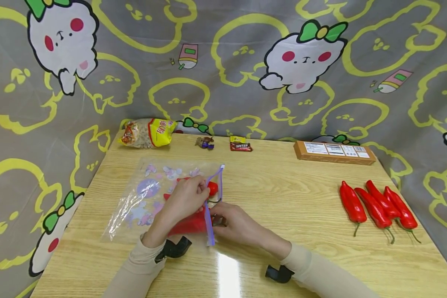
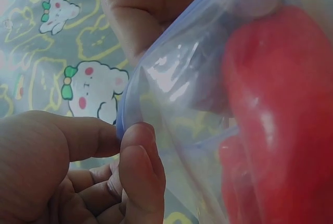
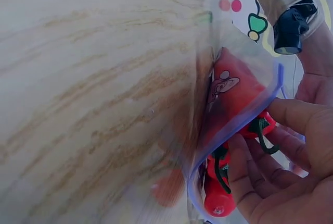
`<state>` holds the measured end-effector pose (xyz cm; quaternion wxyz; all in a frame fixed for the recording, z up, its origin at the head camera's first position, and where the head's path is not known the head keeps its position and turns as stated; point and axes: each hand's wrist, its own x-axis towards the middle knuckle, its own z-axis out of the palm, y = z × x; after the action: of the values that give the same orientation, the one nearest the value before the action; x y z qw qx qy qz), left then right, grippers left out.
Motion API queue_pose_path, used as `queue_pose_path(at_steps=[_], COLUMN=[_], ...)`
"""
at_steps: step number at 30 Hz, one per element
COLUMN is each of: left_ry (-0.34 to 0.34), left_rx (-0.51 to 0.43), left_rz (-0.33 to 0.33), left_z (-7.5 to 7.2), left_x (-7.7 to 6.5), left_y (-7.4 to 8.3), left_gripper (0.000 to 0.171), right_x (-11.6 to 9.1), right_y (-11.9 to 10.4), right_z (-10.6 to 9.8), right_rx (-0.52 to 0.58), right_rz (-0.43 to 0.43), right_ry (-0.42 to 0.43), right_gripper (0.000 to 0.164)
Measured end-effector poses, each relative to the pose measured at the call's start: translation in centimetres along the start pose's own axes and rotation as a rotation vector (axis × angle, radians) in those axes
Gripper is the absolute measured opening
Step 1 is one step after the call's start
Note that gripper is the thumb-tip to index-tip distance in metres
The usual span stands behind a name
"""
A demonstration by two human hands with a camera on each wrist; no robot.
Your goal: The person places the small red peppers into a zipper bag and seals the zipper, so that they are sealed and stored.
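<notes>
A clear zip bag [image 1: 126, 211] with cartoon prints and a purple zip strip [image 1: 210, 231] lies on the table, its mouth facing right. Several red peppers [image 2: 281, 104] are inside, seen through the plastic. My left hand [image 1: 186, 196] pinches the bag's purple edge between thumb and index finger, holding the mouth apart. At the opening, my right hand [image 1: 242, 225] reaches in and grips a red pepper [image 3: 264, 125] near its green stem. Below it in the right wrist view, other peppers [image 3: 218, 202] show their stems toward the mouth.
Several red peppers [image 1: 376, 207] lie at the right of the wooden table [image 1: 283, 186]. Along the back are a yellow snack bag [image 1: 145, 133], small wrapped sweets [image 1: 205, 142], a red and yellow packet [image 1: 240, 145] and a long orange-brown box [image 1: 334, 152]. A patterned cloth hangs behind.
</notes>
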<state>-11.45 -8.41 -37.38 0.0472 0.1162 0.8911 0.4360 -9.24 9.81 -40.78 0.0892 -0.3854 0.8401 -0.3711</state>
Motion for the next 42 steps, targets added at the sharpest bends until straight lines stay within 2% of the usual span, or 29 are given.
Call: queue_pose_path(at_steps=[6, 8, 11, 14, 17, 21, 23, 28, 31, 34, 39, 42], left_ry=[-0.001, 0.001, 0.001, -0.001, -0.004, -0.007, -0.007, -0.011, -0.013, -0.009, 0.002, 0.000], left_rx=[-0.002, -0.001, 0.000, -0.007, -0.014, -0.019, -0.017, -0.007, -0.007, -0.005, 0.007, 0.008], left_rz=[-0.011, -0.014, -0.017, -0.023, -0.033, -0.045, -0.048, -0.058, -0.062, -0.056, -0.037, -0.038], left_z=[-0.1, -0.1, 0.0, 0.1, 0.0, -0.1, -0.1, 0.0, 0.0, 0.0, 0.0, 0.0], left_x=[-0.1, -0.1, 0.0, 0.0, -0.1, -0.1, -0.1, 0.0, 0.0, 0.0, 0.1, 0.1], left_y=[0.0, 0.0, 0.1, 0.2, 0.2, 0.1, 0.1, 0.1, 0.1, 0.0, 0.0, -0.1], left_gripper=[0.010, 0.010, 0.011, 0.011, 0.010, 0.009, 0.009, 0.009, 0.009, 0.009, 0.009, 0.009], right_x=[-0.9, -1.6, -3.2, -5.5, -8.4, -12.7, -14.6, -17.6, -18.3, -18.5, -18.5, -18.4], right_y=[0.2, 0.6, 2.0, 4.1, 6.8, 10.0, 11.2, 13.2, 13.8, 14.0, 14.2, 14.2], right_z=[-1.2, -2.3, -4.7, -7.7, -11.0, -15.0, -16.3, -17.5, -17.2, -16.8, -16.6, -16.6], right_rx=[-0.010, -0.057, -0.206, -0.422, -0.619, -0.815, -0.889, -0.979, -0.978, -0.967, -0.977, -0.954], right_rz=[-0.005, -0.004, 0.024, 0.103, 0.236, 0.419, 0.504, 0.684, 0.756, 0.781, 0.756, 0.790], right_ry=[0.034, 0.085, 0.208, 0.354, 0.458, 0.554, 0.595, 0.591, 0.511, 0.457, 0.489, 0.460], right_gripper=[0.024, 0.024, 0.023, 0.024, 0.027, 0.031, 0.032, 0.033, 0.033, 0.029, 0.021, 0.019])
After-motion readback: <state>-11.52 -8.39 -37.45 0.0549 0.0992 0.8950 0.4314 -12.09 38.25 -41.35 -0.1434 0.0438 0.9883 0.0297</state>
